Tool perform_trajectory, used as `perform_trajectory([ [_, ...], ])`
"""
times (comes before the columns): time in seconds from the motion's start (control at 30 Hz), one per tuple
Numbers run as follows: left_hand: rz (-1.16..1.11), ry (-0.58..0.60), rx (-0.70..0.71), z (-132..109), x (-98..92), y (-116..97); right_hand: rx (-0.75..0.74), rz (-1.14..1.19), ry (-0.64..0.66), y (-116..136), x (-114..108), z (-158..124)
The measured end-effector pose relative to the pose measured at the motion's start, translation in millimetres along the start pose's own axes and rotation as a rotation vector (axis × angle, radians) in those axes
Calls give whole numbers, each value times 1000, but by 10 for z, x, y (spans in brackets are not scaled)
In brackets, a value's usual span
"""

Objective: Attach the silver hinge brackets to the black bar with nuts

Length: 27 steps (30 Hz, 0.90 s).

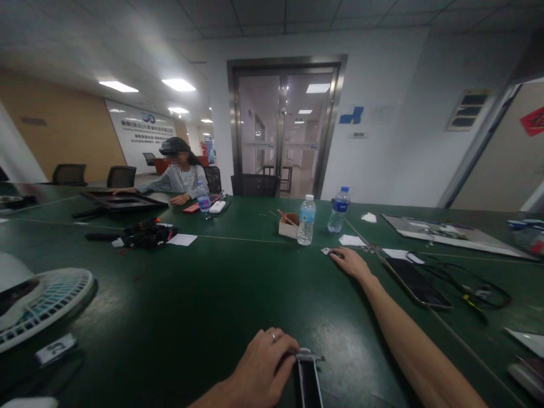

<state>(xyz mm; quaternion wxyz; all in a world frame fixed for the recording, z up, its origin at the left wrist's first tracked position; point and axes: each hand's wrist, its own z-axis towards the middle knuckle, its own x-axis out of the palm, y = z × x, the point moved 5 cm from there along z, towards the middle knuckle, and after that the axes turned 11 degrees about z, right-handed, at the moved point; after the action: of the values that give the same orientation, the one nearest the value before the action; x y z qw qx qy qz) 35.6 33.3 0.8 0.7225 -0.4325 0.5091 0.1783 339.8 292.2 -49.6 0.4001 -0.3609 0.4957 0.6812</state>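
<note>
My left hand (261, 368) rests near the bottom edge on the green table (204, 294), fingers curled round the top end of a dark flat device with a metal clip (308, 377). My right hand (351, 262) is stretched far forward, fingers lying on the table and touching a small grey metal part (326, 251). A white paper slip (351, 240) and a small dark perforated piece (371, 248) lie just beyond that hand.
Two water bottles (306, 220) (339, 210) and a small cardboard box (289, 224) stand mid-table. A phone (416, 282) and black cables (467, 283) lie right. A white fan (42, 303) sits left. Another person (178, 175) sits at the far side with a flat panel (123, 201).
</note>
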Motion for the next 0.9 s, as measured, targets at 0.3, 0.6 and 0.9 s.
perform_trajectory([
  [0.3,10,3,-18,1,-10,-25,-61,1,-72,18,-34,-14],
  [0.6,-11,0,-9,0,-12,-33,-26,6,-103,38,-21,18],
  [0.9,-3,-7,-25,0,17,-2,-18,17,5,161,113,44],
])
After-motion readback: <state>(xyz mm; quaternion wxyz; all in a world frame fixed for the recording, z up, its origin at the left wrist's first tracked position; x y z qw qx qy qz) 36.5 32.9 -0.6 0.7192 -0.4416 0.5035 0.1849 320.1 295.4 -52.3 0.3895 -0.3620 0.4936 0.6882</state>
